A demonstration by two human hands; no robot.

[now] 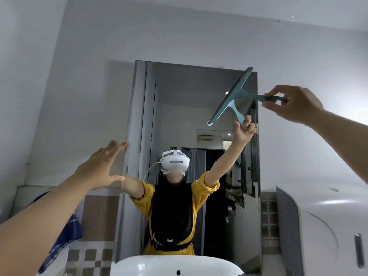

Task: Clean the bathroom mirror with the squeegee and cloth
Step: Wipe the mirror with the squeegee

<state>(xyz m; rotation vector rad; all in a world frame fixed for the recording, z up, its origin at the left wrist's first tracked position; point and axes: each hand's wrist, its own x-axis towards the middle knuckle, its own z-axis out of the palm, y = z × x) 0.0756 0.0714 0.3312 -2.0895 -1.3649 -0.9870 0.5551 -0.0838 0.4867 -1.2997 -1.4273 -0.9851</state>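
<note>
The tall mirror (173, 108) hangs on the wall ahead, above a white basin. My right hand (292, 103) grips the handle of a teal squeegee (232, 96), whose blade lies tilted against the mirror's upper right corner. My left hand (99, 168) is flat and open, fingers spread, touching the mirror's left edge at mid height and holding nothing. A blue checked cloth (65, 234) hangs at the lower left, partly hidden behind my left forearm. The mirror reflects a person in a yellow top with both arms raised.
A white basin (159, 265) sits below the mirror at the bottom edge. A large white dispenser (322, 232) juts out from the right wall. Brown and white tiles (93, 253) cover the lower wall left of the mirror.
</note>
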